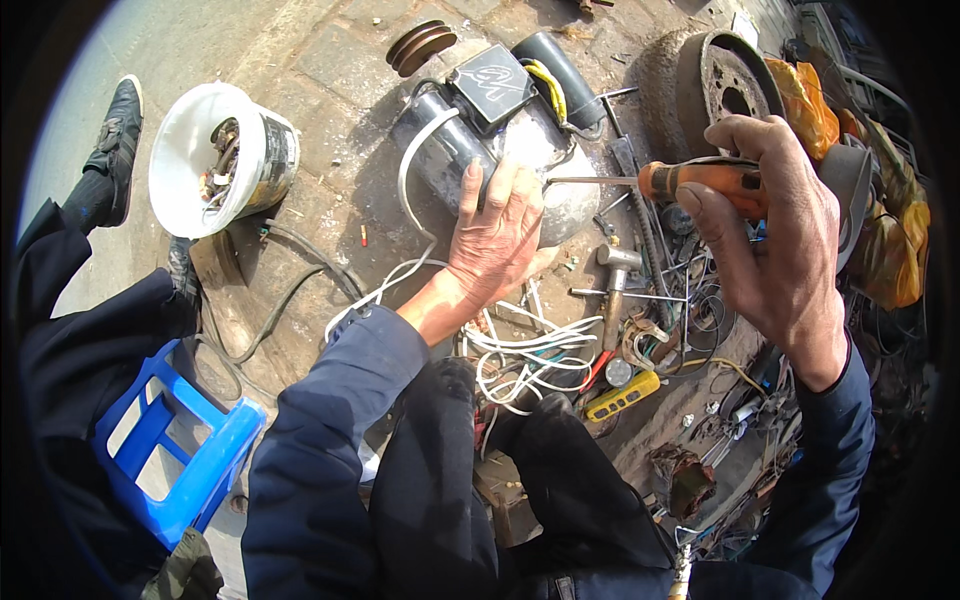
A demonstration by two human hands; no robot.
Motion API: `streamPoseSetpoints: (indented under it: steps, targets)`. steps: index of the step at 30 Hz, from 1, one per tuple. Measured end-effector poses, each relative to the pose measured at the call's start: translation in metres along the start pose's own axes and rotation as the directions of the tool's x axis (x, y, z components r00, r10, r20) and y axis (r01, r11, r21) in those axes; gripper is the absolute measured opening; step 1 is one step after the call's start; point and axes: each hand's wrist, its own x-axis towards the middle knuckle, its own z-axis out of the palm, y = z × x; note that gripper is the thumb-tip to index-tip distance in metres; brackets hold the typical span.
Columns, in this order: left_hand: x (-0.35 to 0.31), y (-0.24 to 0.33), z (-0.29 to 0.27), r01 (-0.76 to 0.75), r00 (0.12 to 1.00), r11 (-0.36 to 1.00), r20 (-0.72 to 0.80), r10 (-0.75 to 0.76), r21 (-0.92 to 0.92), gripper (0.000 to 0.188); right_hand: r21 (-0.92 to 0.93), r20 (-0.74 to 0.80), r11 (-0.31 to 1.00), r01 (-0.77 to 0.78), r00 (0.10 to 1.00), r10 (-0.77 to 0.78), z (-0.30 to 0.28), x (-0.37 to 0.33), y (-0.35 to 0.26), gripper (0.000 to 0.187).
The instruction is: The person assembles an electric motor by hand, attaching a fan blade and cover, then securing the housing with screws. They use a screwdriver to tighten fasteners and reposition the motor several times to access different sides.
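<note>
On the ground ahead stands an electric motor [575,215] with a silvery rounded body. Two black cylinders, a near one [438,140] and a far one [560,75], flank its dark square cover [493,88]. My left hand [497,230] rests on the motor, fingers stretched out against the near cylinder. In my right hand [785,235] is a screwdriver [705,184] with an orange and black handle. Its thin shaft points left, and the tip ends beside my left fingers; what it touches there is hidden. A white cable [408,170] curves down from the motor.
A white bucket [250,150] with metal bits stands left, above a blue plastic stool [190,455]. Near my knees lie coiled white wire [525,355], a hammer [615,285] and a yellow box [622,397]. A rusty wheel drum [725,90] stands right. Another person's shoe [118,140] is far left.
</note>
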Motion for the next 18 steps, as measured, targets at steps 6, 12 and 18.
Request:
streamPoseSetpoints:
  steps: [6,12,18]
  targets:
    - [0.000,-0.001,-0.001,-0.008,1.000,1.000,0.006,0.008,0.007,0.110,0.029,0.016,0.999,0.041,0.999,-0.042,-0.004,-0.002,0.000,0.037]
    - [0.000,0.000,0.000,-0.002,1.000,0.999,0.013,0.002,0.044,0.100,0.011,0.139,0.985,-0.173,0.976,0.170,-0.006,0.001,-0.012,0.040]
    - [0.000,0.000,0.000,-0.001,1.000,1.000,0.000,0.001,0.009,0.106,-0.089,-0.013,0.989,0.118,0.993,-0.120,-0.002,0.002,-0.005,0.026]
